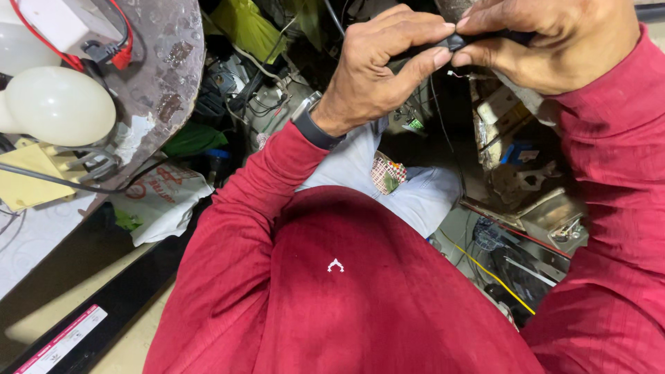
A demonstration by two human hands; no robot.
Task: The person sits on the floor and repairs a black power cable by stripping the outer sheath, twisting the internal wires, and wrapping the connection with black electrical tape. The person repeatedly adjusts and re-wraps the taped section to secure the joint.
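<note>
My left hand (377,66) and my right hand (554,41) meet at the top of the view, both pinching a small black part (458,41) between thumb and fingers. A thin wire (457,73) with a red tip hangs just below the part. Most of the black part is hidden inside my right hand. I wear a dark wristwatch (312,125) on my left wrist and red sleeves. My lap in light trousers (415,194) lies below the hands.
A round worn tabletop (163,76) stands at the left with white bulbs (59,104), a white box and red wires. Tangled cables, a green bag and a printed plastic bag (163,201) lie on the floor. Metal scrap and boards (526,180) sit at the right.
</note>
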